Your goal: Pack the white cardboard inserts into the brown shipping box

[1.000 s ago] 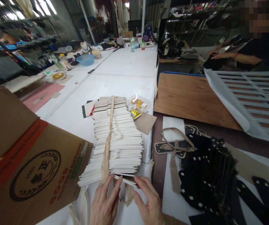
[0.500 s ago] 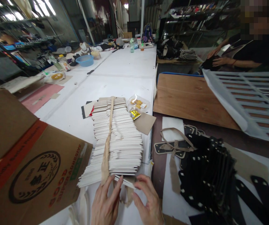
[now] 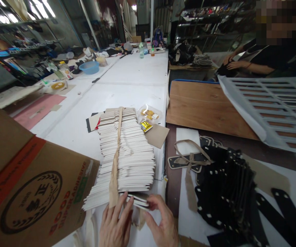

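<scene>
A long row of thin white-edged pieces [image 3: 129, 151] lies on the white table [image 3: 135, 92], with a beige cloth strip [image 3: 115, 161] running along its top. At its near end, a few separate pieces [image 3: 139, 200] sit between my hands. My left hand [image 3: 115, 219] rests there, fingers spread, fingertips at the strip and the left end of those pieces. My right hand [image 3: 162, 219] has its index finger and thumb around their right end.
A cardboard box [image 3: 42, 185] stands at the left. Stacked black straps [image 3: 227, 188] lie at the right, behind them a wooden board [image 3: 209, 106] and a white slotted sheet [image 3: 274, 106]. Plastic food tray [image 3: 150, 114] beyond the row. A person [image 3: 271, 58] works at the back right.
The view has shifted slightly. More separate pieces show between my hands, parted from the near end of the row. My right index finger has curled further over their right end.
</scene>
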`<state>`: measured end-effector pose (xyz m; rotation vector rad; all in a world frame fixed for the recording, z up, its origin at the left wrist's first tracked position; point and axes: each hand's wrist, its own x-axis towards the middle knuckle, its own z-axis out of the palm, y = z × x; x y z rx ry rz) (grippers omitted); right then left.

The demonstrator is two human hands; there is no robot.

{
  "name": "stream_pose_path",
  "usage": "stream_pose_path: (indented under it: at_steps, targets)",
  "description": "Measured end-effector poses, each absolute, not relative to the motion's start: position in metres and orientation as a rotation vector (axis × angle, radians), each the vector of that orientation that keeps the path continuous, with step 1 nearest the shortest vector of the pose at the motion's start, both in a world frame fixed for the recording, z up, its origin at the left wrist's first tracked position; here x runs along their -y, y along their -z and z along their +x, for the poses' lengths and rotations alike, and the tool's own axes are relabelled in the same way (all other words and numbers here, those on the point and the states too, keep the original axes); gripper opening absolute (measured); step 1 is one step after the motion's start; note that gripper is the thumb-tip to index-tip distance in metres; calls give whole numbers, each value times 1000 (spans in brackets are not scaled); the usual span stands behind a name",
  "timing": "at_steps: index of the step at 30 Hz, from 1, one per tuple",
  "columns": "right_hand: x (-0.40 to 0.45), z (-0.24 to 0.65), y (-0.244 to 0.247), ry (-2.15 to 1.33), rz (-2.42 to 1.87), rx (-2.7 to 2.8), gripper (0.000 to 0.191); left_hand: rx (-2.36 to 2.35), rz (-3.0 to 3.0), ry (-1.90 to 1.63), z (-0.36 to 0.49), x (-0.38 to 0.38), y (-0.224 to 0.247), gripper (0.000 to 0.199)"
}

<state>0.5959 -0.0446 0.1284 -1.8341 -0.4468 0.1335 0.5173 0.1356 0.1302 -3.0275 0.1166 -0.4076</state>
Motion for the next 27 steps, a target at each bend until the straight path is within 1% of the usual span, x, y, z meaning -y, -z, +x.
stream_pose_path:
  at_steps: [3, 4, 6, 11, 15, 18, 22, 27]
  targets:
    - [45, 592, -120, -184, -1786, 336, 42, -136, -3009, 421, 517, -137, -128, 46]
    - [45, 592, -118, -202, -1767, 310, 46, -141, -3005, 423, 517, -138, -128, 46]
    - [45, 591, -116, -228, -1743, 279, 47, -149, -2997, 426, 517, -139, -127, 46]
    - [42, 591, -119, -231, -1724, 240, 39, -121, -3016, 402, 516, -139, -125, 53]
    - [42, 594, -125, -278, -1731, 261, 22, -70, -3070, 448, 517, -136, -125, 62]
    - [43, 597, -130, -231, -1778, 326, 13, -12, -3104, 463, 520, -133, -129, 64]
    - [44, 602, -137, -133, -1853, 387, 9, 41, -3109, 407, 524, -127, -135, 62]
    - [41, 606, -138, -145, -1874, 365, 7, 69, -3132, 400, 524, -125, -137, 62]
